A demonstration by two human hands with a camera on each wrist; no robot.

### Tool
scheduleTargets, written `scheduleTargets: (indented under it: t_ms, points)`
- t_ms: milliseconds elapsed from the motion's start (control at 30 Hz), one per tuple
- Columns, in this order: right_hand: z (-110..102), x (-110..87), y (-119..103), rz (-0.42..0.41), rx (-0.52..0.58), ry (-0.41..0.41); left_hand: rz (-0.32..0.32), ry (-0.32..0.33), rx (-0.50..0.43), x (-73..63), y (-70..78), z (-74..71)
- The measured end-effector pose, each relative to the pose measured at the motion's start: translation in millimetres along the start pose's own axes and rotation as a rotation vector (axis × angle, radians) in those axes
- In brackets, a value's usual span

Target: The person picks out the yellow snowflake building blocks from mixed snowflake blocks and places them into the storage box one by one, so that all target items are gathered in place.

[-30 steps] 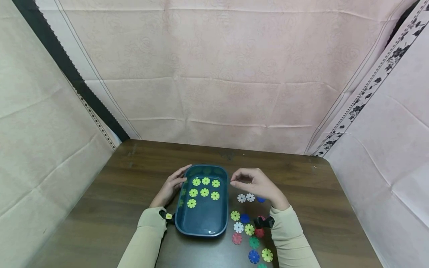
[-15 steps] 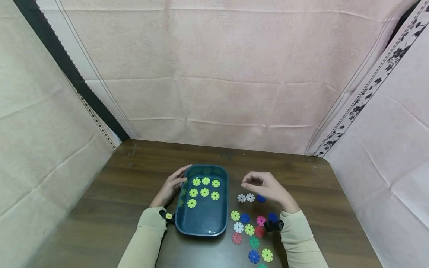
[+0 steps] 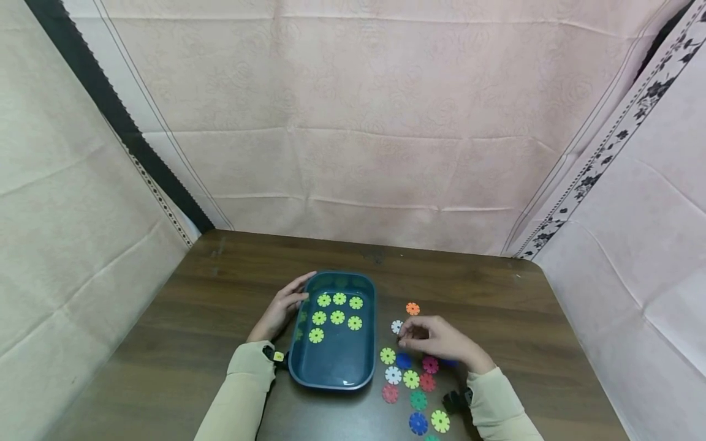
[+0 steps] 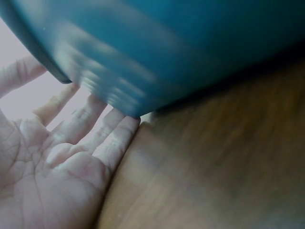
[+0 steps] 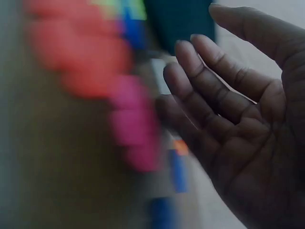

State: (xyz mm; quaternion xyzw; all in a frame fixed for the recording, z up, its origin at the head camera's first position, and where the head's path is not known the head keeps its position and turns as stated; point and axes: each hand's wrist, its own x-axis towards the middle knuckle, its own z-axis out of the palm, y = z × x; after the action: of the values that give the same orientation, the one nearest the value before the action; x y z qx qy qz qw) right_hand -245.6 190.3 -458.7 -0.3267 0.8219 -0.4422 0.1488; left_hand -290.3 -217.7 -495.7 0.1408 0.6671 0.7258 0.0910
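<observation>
My left hand (image 3: 279, 312) holds the dark blue-green tray (image 3: 332, 367) by its left side, the thumb over the rim. In the left wrist view its fingers (image 4: 78, 119) lie against the tray's outer wall. Several yellow-green notched plastic discs (image 3: 337, 317) lie flat inside the tray in rows. My right hand (image 3: 441, 340) hovers over the loose discs right of the tray. Its fingers bend loosely and nothing shows between thumb and fingertips in the right wrist view. Nearest to it are a white disc (image 3: 396, 327), a blue disc (image 3: 404, 360) and a pink disc (image 3: 430, 365).
An orange disc (image 3: 412, 309) lies beyond the right hand. Toward the front are more loose discs, among them a red disc (image 3: 427, 383), a green disc (image 3: 418, 400) and a yellow-green disc (image 3: 440, 421). The brown wooden table (image 3: 242, 263) is surrounded by pale cloth (image 3: 358, 153).
My right hand has moved away from the tray's far right corner, rightward and then toward me. The orange disc is uncovered, and a white and a blue disc are now hidden. The left hand stays put.
</observation>
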Motion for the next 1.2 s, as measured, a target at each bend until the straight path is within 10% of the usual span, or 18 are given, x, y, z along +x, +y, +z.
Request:
scheduleTargets:
  t_ms: [467,1200]
  points:
    - [42.3,-2.6,22.0,-0.140,-0.198,0.129,0.005,-0.010,0.018,-1.7,-1.9,-1.1]
    - [46.6,1.6,21.4,-0.195,-0.292,0.167,-0.004,0.009,0.001,-0.5,0.8,0.9]
